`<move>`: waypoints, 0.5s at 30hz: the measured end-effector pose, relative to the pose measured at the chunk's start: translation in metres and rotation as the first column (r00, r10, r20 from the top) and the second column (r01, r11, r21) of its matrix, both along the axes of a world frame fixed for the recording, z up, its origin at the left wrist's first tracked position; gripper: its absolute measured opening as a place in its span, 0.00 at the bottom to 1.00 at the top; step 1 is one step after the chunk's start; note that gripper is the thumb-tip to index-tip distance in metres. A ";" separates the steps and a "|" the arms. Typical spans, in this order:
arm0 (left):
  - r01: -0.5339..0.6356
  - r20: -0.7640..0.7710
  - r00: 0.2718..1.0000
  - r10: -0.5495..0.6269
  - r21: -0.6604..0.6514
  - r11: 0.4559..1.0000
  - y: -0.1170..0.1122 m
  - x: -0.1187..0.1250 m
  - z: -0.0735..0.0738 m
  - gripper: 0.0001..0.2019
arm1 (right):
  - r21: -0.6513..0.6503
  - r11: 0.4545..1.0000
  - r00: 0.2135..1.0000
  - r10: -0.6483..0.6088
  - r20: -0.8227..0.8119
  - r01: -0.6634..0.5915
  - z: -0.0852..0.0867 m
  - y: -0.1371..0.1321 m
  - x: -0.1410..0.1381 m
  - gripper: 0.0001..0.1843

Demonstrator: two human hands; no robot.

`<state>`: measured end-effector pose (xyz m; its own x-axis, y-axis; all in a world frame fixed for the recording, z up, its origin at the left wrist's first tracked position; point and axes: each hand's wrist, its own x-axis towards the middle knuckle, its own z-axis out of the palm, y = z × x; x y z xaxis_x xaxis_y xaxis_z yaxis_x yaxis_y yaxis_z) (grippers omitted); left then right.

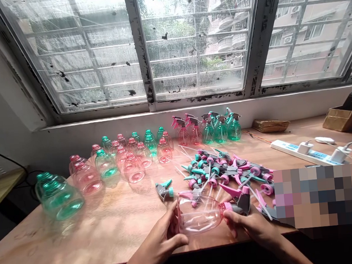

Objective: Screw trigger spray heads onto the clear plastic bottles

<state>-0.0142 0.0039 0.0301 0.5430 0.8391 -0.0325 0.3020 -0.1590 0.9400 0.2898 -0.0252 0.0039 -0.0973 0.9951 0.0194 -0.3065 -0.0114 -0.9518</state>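
Observation:
A clear pink spray bottle [198, 216] lies sideways between my two hands, just above the table's front edge. Its base rests in my left hand [169, 231], thumb along the near side and fingers behind it. At the other end, my right hand [243, 220] closes around the neck, where a grey and pink trigger head [239, 200] sits on the mouth. One grey and teal trigger head [165, 190] lies apart, just beyond the bottle. A heap of pink, teal and grey trigger heads with white dip tubes [216, 169] spreads behind the bottle.
Several open pink and green bottles [134, 168] stand at the left and back. Bottles with trigger heads [220, 130] stand along the wall. A power strip [307, 153], a brown packet [270, 125] and a cardboard box [338, 120] lie to the right. A blurred patch hides the right front.

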 end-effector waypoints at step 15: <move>0.044 0.039 0.998 -0.048 0.095 0.994 -0.003 0.002 0.001 0.48 | 0.076 0.997 0.998 -0.005 -0.068 0.010 -0.008 0.005 0.002 0.24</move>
<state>-0.0122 0.0007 0.0312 0.5804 0.8115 0.0684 0.2541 -0.2603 0.9315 0.2916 -0.0200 -0.0040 -0.0860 0.9911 0.1016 -0.3701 0.0629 -0.9269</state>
